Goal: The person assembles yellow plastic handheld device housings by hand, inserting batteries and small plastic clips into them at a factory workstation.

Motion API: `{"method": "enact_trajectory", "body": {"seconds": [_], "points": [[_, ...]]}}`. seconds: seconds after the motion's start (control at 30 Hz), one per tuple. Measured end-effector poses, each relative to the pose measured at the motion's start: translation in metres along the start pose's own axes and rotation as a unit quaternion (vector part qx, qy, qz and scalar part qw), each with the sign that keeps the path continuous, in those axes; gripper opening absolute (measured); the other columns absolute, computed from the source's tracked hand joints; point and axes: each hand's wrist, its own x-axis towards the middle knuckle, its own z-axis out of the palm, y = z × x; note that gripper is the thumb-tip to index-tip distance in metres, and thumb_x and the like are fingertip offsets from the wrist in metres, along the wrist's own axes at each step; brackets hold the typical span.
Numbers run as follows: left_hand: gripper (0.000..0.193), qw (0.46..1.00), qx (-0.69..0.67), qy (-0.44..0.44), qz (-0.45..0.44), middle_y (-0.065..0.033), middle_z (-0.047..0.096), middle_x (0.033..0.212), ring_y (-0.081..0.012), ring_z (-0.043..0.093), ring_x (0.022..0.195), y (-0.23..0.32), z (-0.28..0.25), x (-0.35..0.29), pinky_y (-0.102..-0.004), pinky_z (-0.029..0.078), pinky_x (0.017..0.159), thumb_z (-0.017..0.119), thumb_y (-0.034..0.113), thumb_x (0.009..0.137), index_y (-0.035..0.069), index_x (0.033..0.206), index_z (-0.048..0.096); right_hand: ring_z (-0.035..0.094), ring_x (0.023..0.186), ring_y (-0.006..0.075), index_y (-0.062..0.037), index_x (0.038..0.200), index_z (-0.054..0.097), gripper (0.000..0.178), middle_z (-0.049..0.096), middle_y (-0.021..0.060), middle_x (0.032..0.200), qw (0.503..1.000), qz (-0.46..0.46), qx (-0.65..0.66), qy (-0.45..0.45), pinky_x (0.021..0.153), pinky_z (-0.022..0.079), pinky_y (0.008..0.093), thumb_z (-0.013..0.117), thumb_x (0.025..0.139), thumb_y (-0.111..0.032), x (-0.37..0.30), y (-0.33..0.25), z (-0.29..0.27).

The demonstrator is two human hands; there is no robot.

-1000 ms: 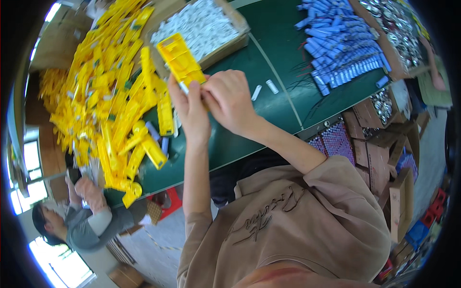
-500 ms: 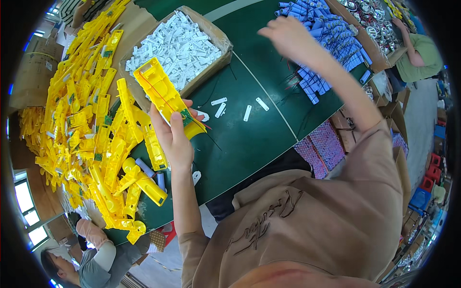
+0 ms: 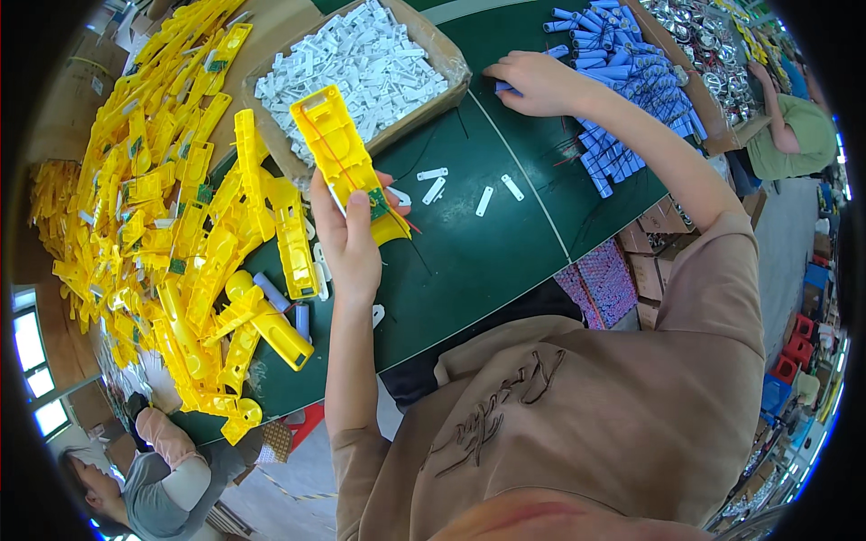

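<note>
My left hand (image 3: pixel 354 248) holds a yellow plastic housing (image 3: pixel 336 144), thumb pressed near its lower end. Inside the housing show a small green circuit board (image 3: pixel 354 206) and red and black wires that trail past its end. Over the far side of the green table, my right hand (image 3: pixel 544 83) has its fingers curled around a blue cylindrical battery (image 3: pixel 507 88), mostly covered by the hand. Right beside that hand lies a heap of similar blue batteries (image 3: pixel 622 113) with thin dark wires. Several small white plastic strips (image 3: pixel 484 201) lie on the table between my hands.
A cardboard box (image 3: pixel 456 68) full of white plastic parts stands ahead. Yellow housings (image 3: pixel 194 243) pile up on the left, with two blue batteries (image 3: pixel 302 320) next to them. A box of shiny metal parts (image 3: pixel 704 54) sits far right. Co-workers (image 3: pixel 180 487) are at both sides.
My right hand has moved down and slightly right, and a blue battery now shows under its fingers. My left hand still holds the yellow housing. The whole view has shifted slightly.
</note>
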Motion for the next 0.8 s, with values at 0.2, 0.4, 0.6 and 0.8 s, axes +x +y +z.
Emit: {"method": "enact_trajectory", "body": {"seconds": [0.2,0.4,0.6,0.8], "points": [[0.038,1.000,-0.012,-0.008,-0.009,-0.0143,0.057,0.098,-0.0162,0.058,0.077,0.002,-0.001,0.001,-0.0334,0.054,0.068,0.038,0.010,0.094,0.004,0.131,0.030,0.056,0.082,0.0291,-0.0027,0.098,0.062,0.024,0.060,0.0124,0.086,0.989,0.032,0.114,-0.084,0.078,0.045,0.0386,0.055,0.078,-0.014,-0.009,0.013,-0.019],[0.040,1.000,-0.022,-0.018,-0.001,-0.0137,0.057,0.098,-0.0156,0.059,0.075,0.002,-0.001,-0.001,-0.0316,0.053,0.067,0.038,0.007,0.094,0.003,0.132,0.027,0.053,0.090,0.0225,-0.0049,0.087,0.065,0.018,0.056,0.0075,0.088,0.995,-0.064,-0.041,-0.072,0.084,0.038,0.0348,0.062,0.075,-0.019,-0.006,-0.007,-0.025],[0.041,0.999,-0.037,-0.023,-0.011,-0.0127,0.056,0.099,-0.0133,0.057,0.076,0.002,-0.001,0.000,-0.0303,0.052,0.069,0.038,0.005,0.094,0.004,0.133,0.027,0.051,0.091,0.0196,-0.0077,0.073,0.065,0.014,0.056,0.0045,0.084,0.987,-0.081,-0.138,0.020,0.082,0.037,0.0333,0.067,0.071,-0.021,-0.009,-0.034,-0.018],[0.046,0.999,-0.020,-0.027,-0.006,-0.0118,0.056,0.097,-0.0129,0.056,0.075,0.005,-0.005,-0.002,-0.0286,0.052,0.069,0.038,0.003,0.093,0.004,0.136,0.024,0.058,0.074,0.0229,-0.0059,0.103,0.057,0.027,0.058,0.0077,0.077,0.981,0.031,0.140,0.131,0.070,0.045,0.0341,0.063,0.077,-0.014,0.004,-0.071,-0.045]]}}
